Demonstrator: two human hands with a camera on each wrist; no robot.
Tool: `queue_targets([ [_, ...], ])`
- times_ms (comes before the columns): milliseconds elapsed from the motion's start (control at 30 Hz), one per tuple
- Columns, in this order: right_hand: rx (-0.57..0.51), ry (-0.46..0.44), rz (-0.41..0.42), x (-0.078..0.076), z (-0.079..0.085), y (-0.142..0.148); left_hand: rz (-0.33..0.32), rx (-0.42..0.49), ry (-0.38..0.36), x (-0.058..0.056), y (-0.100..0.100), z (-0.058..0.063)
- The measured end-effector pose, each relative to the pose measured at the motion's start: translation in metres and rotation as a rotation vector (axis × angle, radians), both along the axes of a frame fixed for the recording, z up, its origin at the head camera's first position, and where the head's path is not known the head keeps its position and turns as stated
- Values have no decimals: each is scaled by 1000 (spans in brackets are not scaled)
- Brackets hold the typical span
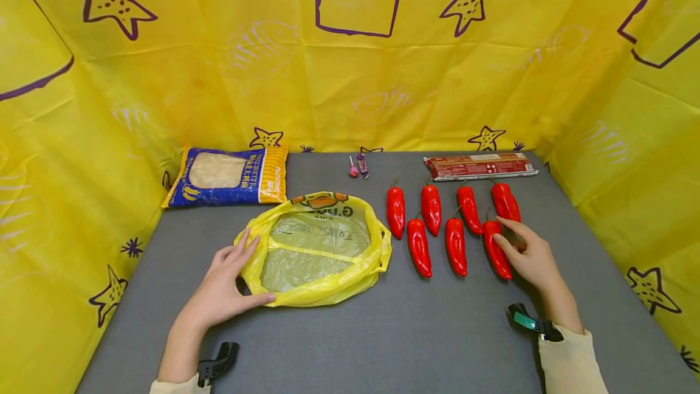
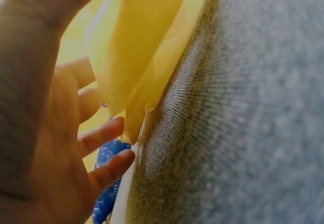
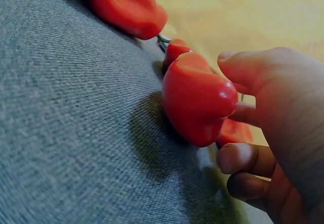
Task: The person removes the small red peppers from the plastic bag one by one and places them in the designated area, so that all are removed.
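A yellow plastic bag (image 1: 328, 284) with a wide mouth lies on the table, its clear inside showing. My left hand (image 1: 224, 284) rests against the bag's left rim, fingers and thumb spread. In the left wrist view, the bag's yellow film (image 2: 136, 46) hangs beside the fingers. Several red chili peppers lie in two rows right of the bag. At the nearest right pepper (image 1: 496, 254) is my right hand (image 1: 530, 254), thumb and forefinger at its upper part. The right wrist view shows this pepper (image 3: 197, 102) between spread thumb and fingers; firm contact is not clear.
A blue and orange pasta bag (image 1: 226, 178) lies at the back left. A lollipop (image 1: 353, 169) and a purple-wrapped candy (image 1: 363, 166) lie at the back middle. Behind the peppers is a long red packet (image 1: 481, 166). Yellow patterned cloth (image 1: 350, 96) surrounds the grey table (image 1: 372, 345).
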State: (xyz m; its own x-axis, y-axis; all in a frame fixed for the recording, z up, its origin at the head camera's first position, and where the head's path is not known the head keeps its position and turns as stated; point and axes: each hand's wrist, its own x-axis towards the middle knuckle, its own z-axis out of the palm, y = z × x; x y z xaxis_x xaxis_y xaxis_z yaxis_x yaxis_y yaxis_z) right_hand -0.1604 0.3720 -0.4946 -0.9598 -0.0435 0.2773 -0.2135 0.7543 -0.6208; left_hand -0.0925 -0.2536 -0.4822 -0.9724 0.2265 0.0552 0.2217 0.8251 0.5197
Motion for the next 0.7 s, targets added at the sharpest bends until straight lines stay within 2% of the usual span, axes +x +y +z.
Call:
queue_targets([
  [200,-54,75,-41,1,7,0,41,-14,38,1,3,5],
  [467,-66,228,-118,-4,35,-20,147,-83,151,2,5,31],
  [567,-85,219,-127,-11,49,-42,179,-126,156,-4,2,39],
  [700,-79,116,-91,-24,64,-87,225,-195,138,-13,-2,44],
])
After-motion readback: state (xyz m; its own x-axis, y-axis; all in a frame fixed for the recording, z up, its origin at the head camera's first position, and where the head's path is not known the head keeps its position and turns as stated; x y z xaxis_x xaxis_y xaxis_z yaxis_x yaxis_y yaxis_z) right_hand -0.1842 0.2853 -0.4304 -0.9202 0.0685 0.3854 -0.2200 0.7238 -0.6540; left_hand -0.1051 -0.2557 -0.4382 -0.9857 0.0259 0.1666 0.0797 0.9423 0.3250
